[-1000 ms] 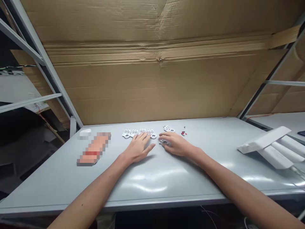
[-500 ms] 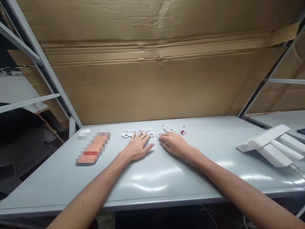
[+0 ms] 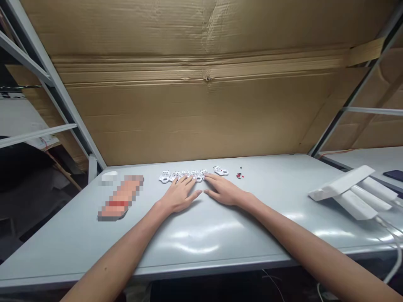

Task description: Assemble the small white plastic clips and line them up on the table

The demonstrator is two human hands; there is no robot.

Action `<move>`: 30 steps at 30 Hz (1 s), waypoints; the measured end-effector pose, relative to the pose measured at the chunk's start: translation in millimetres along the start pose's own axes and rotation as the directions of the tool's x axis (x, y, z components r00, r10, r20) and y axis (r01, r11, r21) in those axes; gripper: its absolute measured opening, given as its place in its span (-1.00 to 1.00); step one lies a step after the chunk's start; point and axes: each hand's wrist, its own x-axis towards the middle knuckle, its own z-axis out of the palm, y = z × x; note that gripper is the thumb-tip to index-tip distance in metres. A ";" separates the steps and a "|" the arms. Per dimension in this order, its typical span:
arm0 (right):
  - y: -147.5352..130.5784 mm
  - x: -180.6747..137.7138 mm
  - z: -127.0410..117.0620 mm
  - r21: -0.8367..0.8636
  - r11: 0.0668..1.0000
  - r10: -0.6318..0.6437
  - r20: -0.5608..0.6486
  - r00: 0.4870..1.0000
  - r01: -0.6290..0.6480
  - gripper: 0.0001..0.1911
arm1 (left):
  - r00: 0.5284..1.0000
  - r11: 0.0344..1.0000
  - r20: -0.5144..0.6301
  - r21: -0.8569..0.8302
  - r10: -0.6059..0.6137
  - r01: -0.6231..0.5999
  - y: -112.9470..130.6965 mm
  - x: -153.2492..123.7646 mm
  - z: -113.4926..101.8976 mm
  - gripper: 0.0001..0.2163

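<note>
A row of several small white plastic parts (image 3: 184,175) lies side by side on the grey table (image 3: 201,235), near its far edge. My left hand (image 3: 180,194) rests flat with fingers stretched out, its fingertips on the middle of the row. My right hand (image 3: 223,191) lies flat too, fingers extended, its fingertips touching the part at the row's right end. One more white part (image 3: 221,170) sits apart, just right of the row. Neither hand grips anything.
Tiny red and black bits (image 3: 240,175) lie right of the parts. A blurred-out object (image 3: 121,198) and a small white piece (image 3: 109,173) sit at the left. White long mouldings (image 3: 352,191) lie at the right. Cardboard (image 3: 201,84) walls the back.
My right hand slid a white part leftward and joined it to the row's right end, then flattened out. My left hand stayed on the row.
</note>
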 end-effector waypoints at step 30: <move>34.1 -12.9 -17.2 -0.074 0.974 0.201 -0.144 0.969 -0.213 -0.53 | 0.998 0.999 -0.054 -0.014 0.045 -0.046 3.6 -7.5 -1.1 -0.49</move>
